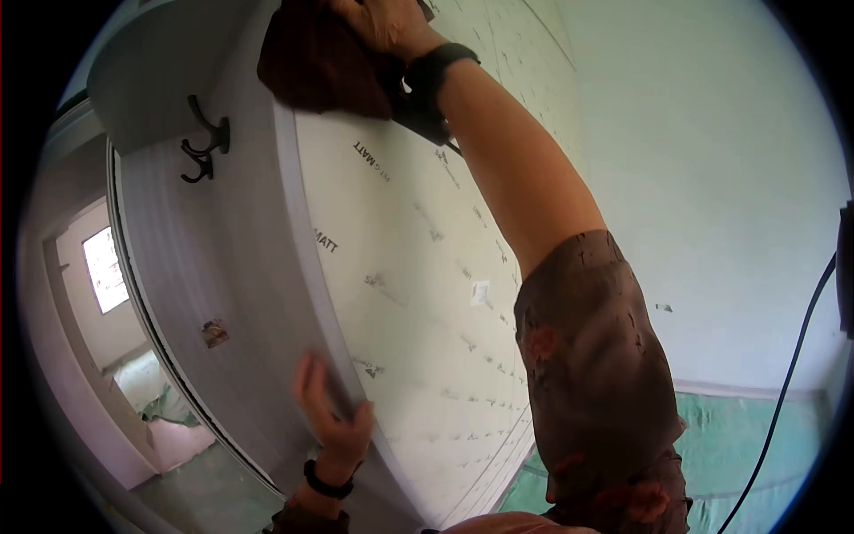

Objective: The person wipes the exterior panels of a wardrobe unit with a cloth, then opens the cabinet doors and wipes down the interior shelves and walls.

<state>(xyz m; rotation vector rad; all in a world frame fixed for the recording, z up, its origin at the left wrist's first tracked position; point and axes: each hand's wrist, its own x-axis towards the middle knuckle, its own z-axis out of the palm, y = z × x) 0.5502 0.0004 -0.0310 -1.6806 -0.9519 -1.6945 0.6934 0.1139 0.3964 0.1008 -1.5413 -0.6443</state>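
My right hand (391, 25) is raised to the top of the view and grips a dark maroon cloth (329, 76), with the fingers partly cut off by the frame edge. The cloth lies against the upper part of a tall pale panel (418, 294) covered in printed protective film. A dark flat piece (422, 123) shows beneath my right wrist; I cannot tell what it is. Lower down, my left hand (336, 423), slightly blurred, has its fingers stretched out beside the edge of a grey side panel (253, 267).
Black double hooks (209, 142) are fixed on the grey panel, above a small square cutout (214, 333). A doorway (98, 356) opens at the left. Green sheeting (738, 436) covers the floor. A black cable (783, 392) hangs at the right, before a pale wall (712, 178).
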